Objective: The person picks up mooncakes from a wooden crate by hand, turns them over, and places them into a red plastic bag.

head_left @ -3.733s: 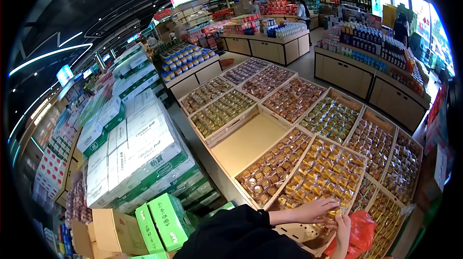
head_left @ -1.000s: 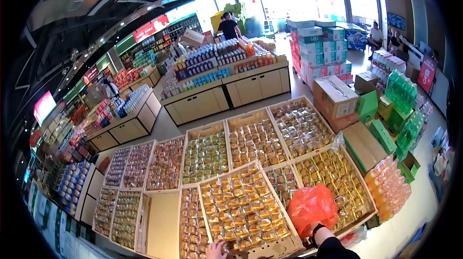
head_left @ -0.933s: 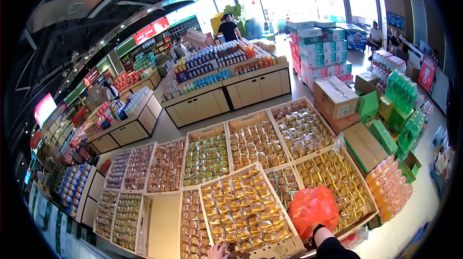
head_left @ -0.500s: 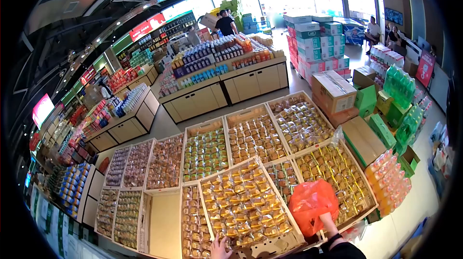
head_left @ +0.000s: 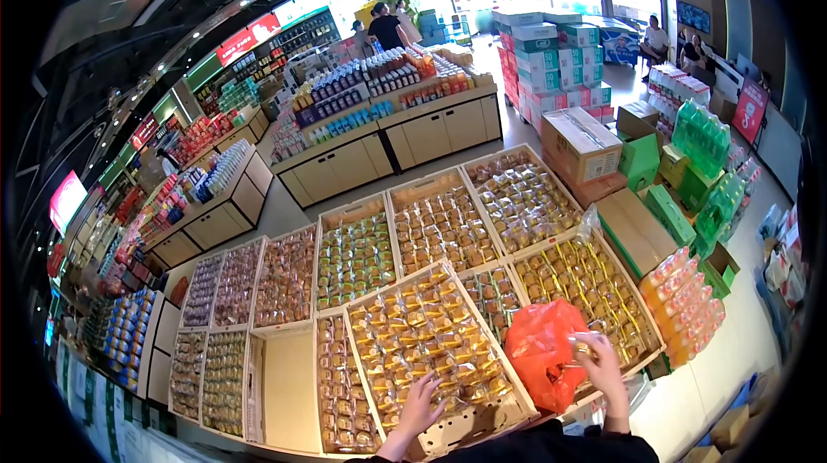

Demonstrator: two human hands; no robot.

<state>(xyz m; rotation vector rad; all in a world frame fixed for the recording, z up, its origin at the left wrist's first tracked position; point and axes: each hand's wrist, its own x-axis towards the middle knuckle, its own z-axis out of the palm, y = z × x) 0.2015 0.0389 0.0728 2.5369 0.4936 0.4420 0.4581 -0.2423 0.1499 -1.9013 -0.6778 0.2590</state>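
My left hand (head_left: 420,404) is over the near end of a raised crate (head_left: 482,433) of small cakes in clear and yellow wrappers (head_left: 422,325). Its fingers are spread, with the tips close to the wrapped cakes. A red plastic bag (head_left: 541,358) stands bunched up to the right of this crate, its contents hidden. Beside the bag's right edge is my right hand (head_left: 601,368), thumb and fingers apart and slightly bent. I see nothing clearly held in it. Yellow-wrapped cakes (head_left: 594,278) fill another crate behind the bag.
More crates of wrapped cakes (head_left: 353,248) spread across the stand, around a bare wooden panel (head_left: 291,385). Cardboard boxes (head_left: 581,144), green bottle packs (head_left: 699,137) and orange drink bottles (head_left: 680,304) stand on the right. Shelving units (head_left: 439,131) and a person in dark clothes (head_left: 388,28) are farther back.
My right hand has drawn back from the red bag, moving up and right. My left hand has moved right and up over the cakes. The whole view has shifted slightly.
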